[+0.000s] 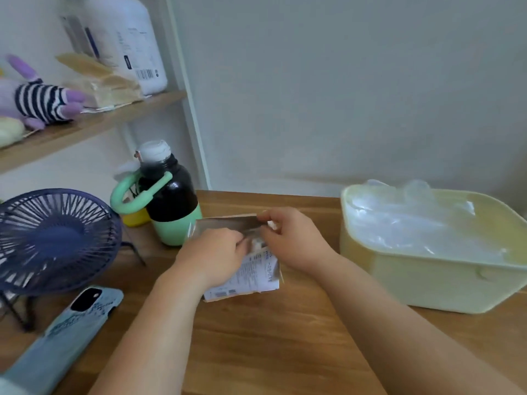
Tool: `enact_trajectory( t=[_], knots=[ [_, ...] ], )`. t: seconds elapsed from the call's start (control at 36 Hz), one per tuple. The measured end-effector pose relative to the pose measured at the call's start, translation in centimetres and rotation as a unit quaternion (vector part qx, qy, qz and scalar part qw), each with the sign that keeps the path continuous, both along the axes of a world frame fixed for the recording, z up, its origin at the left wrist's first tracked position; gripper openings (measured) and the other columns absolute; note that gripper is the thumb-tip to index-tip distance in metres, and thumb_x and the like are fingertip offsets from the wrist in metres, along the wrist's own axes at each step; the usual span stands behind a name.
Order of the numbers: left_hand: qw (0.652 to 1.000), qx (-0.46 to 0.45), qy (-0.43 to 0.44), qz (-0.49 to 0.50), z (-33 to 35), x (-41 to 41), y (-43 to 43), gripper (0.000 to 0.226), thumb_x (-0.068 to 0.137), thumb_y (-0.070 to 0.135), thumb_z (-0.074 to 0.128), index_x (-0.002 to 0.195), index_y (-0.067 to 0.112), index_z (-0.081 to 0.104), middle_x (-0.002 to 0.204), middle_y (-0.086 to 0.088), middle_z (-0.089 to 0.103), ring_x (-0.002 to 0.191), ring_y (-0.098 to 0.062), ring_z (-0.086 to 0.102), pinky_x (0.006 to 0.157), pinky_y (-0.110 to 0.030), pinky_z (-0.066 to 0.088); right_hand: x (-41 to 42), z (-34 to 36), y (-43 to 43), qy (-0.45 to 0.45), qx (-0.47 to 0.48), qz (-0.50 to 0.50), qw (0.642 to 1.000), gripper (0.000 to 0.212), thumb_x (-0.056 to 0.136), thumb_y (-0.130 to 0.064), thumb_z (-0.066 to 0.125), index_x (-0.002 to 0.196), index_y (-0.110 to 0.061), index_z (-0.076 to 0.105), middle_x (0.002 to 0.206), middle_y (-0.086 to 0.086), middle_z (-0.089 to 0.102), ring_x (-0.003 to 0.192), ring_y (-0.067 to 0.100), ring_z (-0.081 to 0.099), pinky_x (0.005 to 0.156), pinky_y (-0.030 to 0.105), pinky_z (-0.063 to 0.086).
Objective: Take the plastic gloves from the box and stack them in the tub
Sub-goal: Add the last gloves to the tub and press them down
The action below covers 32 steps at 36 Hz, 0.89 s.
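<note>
Surface: a wooden table [271, 337], set against a plain pale wall [342, 81]. One wooden shelf [85, 129] is fixed above the table's far left corner. It carries one striped plush toy [42, 101], a stack of flat packets [108, 84] and one large white bottle [128, 44].

At the table's left edge stands one dark blue fan [54, 240]. One phone [65, 334] lies face down just in front of it, toward the near left corner. One dark bottle [168, 201] with a green base and a green loop handle stands near the far edge, left of centre.

At mid-table lies one cardboard box [251, 275], printed side up, with both hands on it. The left hand [214, 258] grips its upper part with curled fingers. The right hand [293, 240] pinches the raised flap at the box's far end between thumb and fingers. The box mouth is blurred, so I cannot tell whether a glove is being drawn out.

At the right edge stands one pale yellow tub [427, 286], apart from the box. A pile of clear plastic gloves [413, 223] fills it to the rim; their number cannot be counted.

Bare wood runs along the near edge, and between box and tub.
</note>
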<state>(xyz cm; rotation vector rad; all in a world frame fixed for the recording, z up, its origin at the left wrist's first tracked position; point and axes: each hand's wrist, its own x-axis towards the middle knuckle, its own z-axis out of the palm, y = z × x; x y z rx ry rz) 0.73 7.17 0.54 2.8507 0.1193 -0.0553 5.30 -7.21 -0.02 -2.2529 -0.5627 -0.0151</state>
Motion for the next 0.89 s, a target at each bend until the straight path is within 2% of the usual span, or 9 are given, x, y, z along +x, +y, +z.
enact_trajectory(
  t=[0.11, 0.19, 0.28, 0.42, 0.47, 0.53, 0.61, 0.75, 0.89],
  knots=[
    [1.000, -0.014, 0.009, -0.018, 0.0, 0.4, 0.1, 0.038, 0.099, 0.037, 0.042, 0.069, 0.018, 0.055, 0.066, 0.004, 0.053, 0.065, -0.018, 0.054, 0.060, -0.033, 0.042, 0.7, -0.5, 0.1, 0.011, -0.029, -0.012, 0.999, 0.038, 0.093, -0.009, 0.047, 0.128, -0.018, 0.059, 0.127, -0.001, 0.060, 0.109, 0.013, 0.056, 0.077, 0.013, 0.035],
    [0.993, -0.113, -0.007, -0.017, 0.3, 0.6, 0.4, 0.015, 0.094, 0.030, 0.057, 0.081, 0.026, 0.062, 0.071, 0.013, 0.061, 0.073, -0.009, 0.062, 0.067, -0.030, 0.050, 0.9, -0.4, 0.0, 0.013, -0.041, -0.001, 0.999, 0.037, 0.092, -0.009, 0.049, 0.127, -0.019, 0.060, 0.126, -0.001, 0.061, 0.106, 0.013, 0.056, 0.075, 0.011, 0.037],
    [0.978, -0.189, -0.082, 0.020, 0.4, 0.5, 0.4, 0.013, 0.089, 0.024, 0.065, 0.095, 0.035, 0.063, 0.082, 0.022, 0.060, 0.081, 0.004, 0.059, 0.068, -0.019, 0.048, 1.1, -0.1, -0.2, 0.027, -0.029, 0.013, 0.999, 0.038, 0.090, -0.010, 0.053, 0.127, -0.020, 0.059, 0.121, -0.002, 0.063, 0.103, 0.013, 0.058, 0.076, 0.015, 0.039],
    [0.933, -0.273, -0.234, -0.006, 0.7, 0.6, -0.2, 0.025, 0.086, 0.019, 0.069, 0.088, 0.043, 0.061, 0.084, 0.023, 0.064, 0.086, 0.007, 0.059, 0.074, -0.016, 0.046, 0.9, 0.8, -0.4, 0.087, 0.049, 0.086, 0.991, 0.048, 0.087, -0.017, 0.057, 0.134, -0.025, 0.048, 0.112, -0.008, 0.057, 0.090, 0.008, 0.055, 0.075, 0.019, 0.046],
    [0.915, -0.313, -0.250, -0.046, 0.9, 0.5, -0.5, 0.029, 0.085, 0.014, 0.070, 0.090, 0.041, 0.063, 0.087, 0.023, 0.065, 0.090, 0.006, 0.061, 0.081, -0.018, 0.048, 1.1, 1.1, -0.5, 0.090, 0.063, 0.110, 0.988, 0.040, 0.085, -0.019, 0.058, 0.125, -0.024, 0.054, 0.104, -0.009, 0.060, 0.084, 0.005, 0.055, 0.077, 0.023, 0.048],
    [0.892, -0.363, -0.258, -0.074, 1.2, 0.4, -0.9, 0.031, 0.085, 0.008, 0.069, 0.095, 0.038, 0.064, 0.090, 0.021, 0.067, 0.093, 0.002, 0.063, 0.084, -0.018, 0.051, 1.2, 1.5, -0.7, 0.059, 0.059, 0.114, 0.990, 0.015, 0.088, -0.022, 0.058, 0.101, -0.019, 0.064, 0.081, -0.008, 0.062, 0.066, 0.000, 0.051, 0.065, 0.021, 0.044],
    [0.864, -0.423, -0.264, -0.066, 0.9, 0.3, -1.2, 0.040, 0.085, 0.013, 0.070, 0.113, 0.039, 0.058, 0.105, 0.018, 0.065, 0.104, 0.002, 0.061, 0.091, -0.022, 0.051, 1.3, 2.1, -1.1, 0.035, 0.092, 0.076, 0.992, 0.023, 0.091, -0.024, 0.059, 0.087, -0.001, 0.062, 0.065, -0.001, 0.052, 0.056, 0.006, 0.044, 0.055, 0.023, 0.037],
    [0.913, -0.380, -0.145, -0.022, 0.1, 0.5, -1.1, 0.079, 0.067, 0.054, 0.077, 0.135, 0.044, 0.037, 0.117, 0.026, 0.058, 0.104, 0.003, 0.061, 0.093, -0.034, 0.051, 1.5, 3.5, -1.7, 0.048, 0.313, -0.014, 0.948, 0.025, 0.091, -0.022, 0.060, 0.081, 0.000, 0.054, 0.072, 0.004, 0.051, 0.068, 0.014, 0.050, 0.066, 0.034, 0.045],
    [0.925, -0.348, -0.153, -0.021, 0.4, 0.2, -2.6, 0.061, 0.071, 0.047, 0.077, 0.125, 0.041, 0.051, 0.102, 0.024, 0.066, 0.100, 0.011, 0.058, 0.093, -0.021, 0.047, 1.0, 6.0, -4.1, 0.010, 0.461, -0.062, 0.885, 0.022, 0.093, -0.021, 0.058, 0.073, -0.012, 0.052, 0.075, 0.003, 0.056, 0.066, 0.010, 0.054, 0.058, 0.021, 0.045]
  ],
)
